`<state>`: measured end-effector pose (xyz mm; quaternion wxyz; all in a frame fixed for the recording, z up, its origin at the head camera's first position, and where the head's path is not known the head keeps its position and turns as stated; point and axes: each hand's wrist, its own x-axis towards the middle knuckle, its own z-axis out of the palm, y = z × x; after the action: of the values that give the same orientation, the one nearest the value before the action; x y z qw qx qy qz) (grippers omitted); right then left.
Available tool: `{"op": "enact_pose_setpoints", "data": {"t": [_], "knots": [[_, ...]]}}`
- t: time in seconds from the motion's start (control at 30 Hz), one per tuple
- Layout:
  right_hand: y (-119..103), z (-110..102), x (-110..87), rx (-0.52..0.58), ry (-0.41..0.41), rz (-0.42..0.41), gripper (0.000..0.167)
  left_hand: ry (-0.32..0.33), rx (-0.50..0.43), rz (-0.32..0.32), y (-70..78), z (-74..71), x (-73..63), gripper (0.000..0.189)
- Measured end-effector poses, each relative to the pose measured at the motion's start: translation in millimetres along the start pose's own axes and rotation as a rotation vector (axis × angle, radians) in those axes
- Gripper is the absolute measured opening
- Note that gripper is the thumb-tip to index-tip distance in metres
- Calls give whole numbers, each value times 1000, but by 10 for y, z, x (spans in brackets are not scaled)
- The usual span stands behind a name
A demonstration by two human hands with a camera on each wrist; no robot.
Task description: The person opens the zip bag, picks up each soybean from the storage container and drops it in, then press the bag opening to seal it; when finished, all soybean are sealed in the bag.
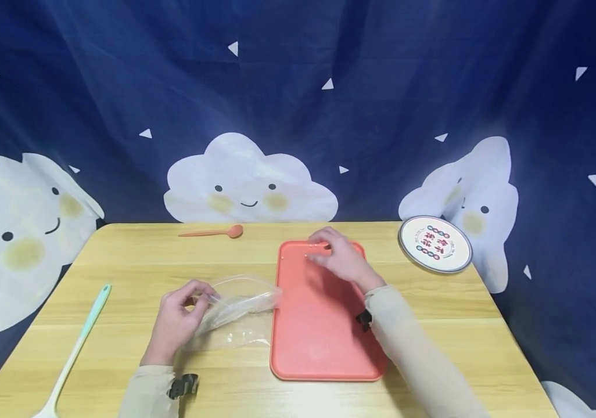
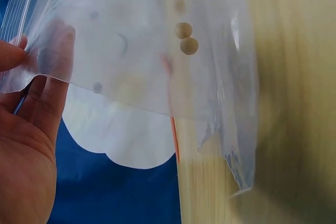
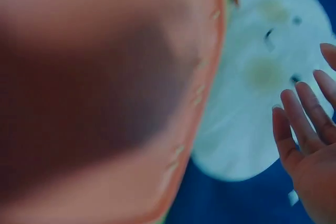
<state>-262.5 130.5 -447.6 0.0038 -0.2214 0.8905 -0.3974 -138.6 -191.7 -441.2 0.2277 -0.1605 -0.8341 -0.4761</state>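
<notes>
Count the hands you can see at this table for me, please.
2. The left hand pinches the clear bag, left of the red tray; the right hand is over that tray's far end. Neither is hidden.

Can find, on the round white plate (image 1: 435, 244) near three o'clock in the head view, red Chinese characters (image 1: 428, 236) at the centre, and fine lettering (image 1: 452, 248) toward their three o'clock; cannot read either with certainty, too small and soft to make out.

Both long sleeves (image 1: 418, 348) are plain pale beige, with a small black fitting (image 1: 188, 384) at each cuff (image 1: 154, 373).
</notes>
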Motion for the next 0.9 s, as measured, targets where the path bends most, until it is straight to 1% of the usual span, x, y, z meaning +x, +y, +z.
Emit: {"op": "enact_pose_setpoints", "data": {"t": [0.13,0.23,0.3,0.37,0.43,0.53,0.6,0.67,0.73,0.83,0.9], "knots": [[271,-115,-13,2,28,35,27,6,4,1,1,2,-11,27],[433,-176,-17,-59,42,65,24,4,14,5,-14,4,-20,26],[530,-205,-11,-103,44,76,22,0,22,5,-60,11,-29,26],[613,-227,1,-130,37,80,20,-6,30,-2,-136,22,-43,27],[690,-238,17,-155,19,78,18,-9,36,-8,-234,32,-59,28],[781,-242,45,-187,-11,71,18,-12,42,-11,-339,38,-78,29],[823,-237,60,-211,-23,74,18,-13,44,-13,-367,31,-85,29],[848,-229,72,-225,-27,71,17,-12,43,-14,-352,22,-86,29],[860,-221,80,-240,-22,55,17,-9,38,-15,-303,10,-78,29],[865,-215,90,-283,-5,23,16,-8,32,-3,-150,-5,-49,27],[870,-213,95,-315,-3,9,16,-7,25,17,-77,-12,-32,25]]}}
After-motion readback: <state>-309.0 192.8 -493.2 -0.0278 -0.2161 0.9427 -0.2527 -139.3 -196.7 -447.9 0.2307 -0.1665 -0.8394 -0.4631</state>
